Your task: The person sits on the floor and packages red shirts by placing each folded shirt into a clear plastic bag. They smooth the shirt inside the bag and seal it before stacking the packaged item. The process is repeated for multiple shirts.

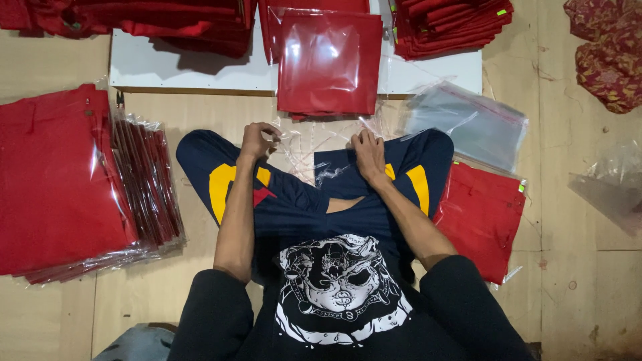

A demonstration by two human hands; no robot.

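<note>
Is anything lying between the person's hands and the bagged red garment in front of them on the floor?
Nothing visible blocks the way. The left hand and right hand both touch loose clear plastic film, and the bagged red garment lies just beyond it, on the edge of the white board.

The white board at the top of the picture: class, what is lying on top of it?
On the white board lie stacks of folded red cloth and, in the middle, a red piece in a clear bag. How much lies beneath that bag is covered.
</note>
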